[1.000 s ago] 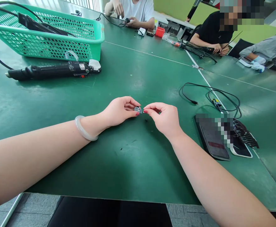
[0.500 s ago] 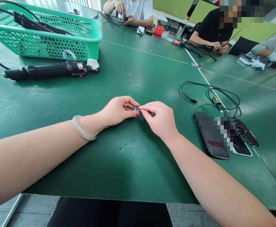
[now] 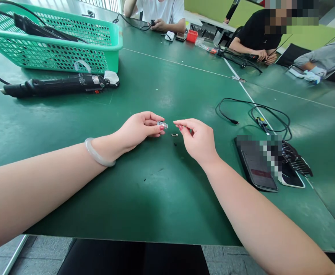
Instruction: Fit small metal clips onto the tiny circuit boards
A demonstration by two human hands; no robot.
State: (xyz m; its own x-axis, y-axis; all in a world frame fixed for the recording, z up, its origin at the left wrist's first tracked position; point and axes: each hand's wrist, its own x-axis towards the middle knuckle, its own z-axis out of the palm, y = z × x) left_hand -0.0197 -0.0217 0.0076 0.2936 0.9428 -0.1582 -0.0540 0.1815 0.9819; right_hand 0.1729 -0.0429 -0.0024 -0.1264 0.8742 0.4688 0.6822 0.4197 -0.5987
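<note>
My left hand (image 3: 140, 130), with a pale bangle (image 3: 97, 153) at the wrist, pinches a small silvery part (image 3: 163, 125) between thumb and fingers. To its right, my right hand (image 3: 197, 139) is closed, thumb near the index finger; whether something tiny is between the fingertips cannot be made out. The hands are apart. Between them on the green table (image 3: 121, 206) lies a small rectangular metal piece (image 3: 174, 134), with a tiny black bit (image 3: 175, 144) just below it.
A green basket (image 3: 70, 49) and a black electric screwdriver (image 3: 55, 86) are at the back left. Phones (image 3: 256, 172), a black hair clip (image 3: 296, 158) and a coiled cable (image 3: 273, 109) lie at the right. Several people sit across the table.
My hands have moved apart, the left one shifting slightly left and up with the silvery part. The metal piece and black bit on the table between them now show.
</note>
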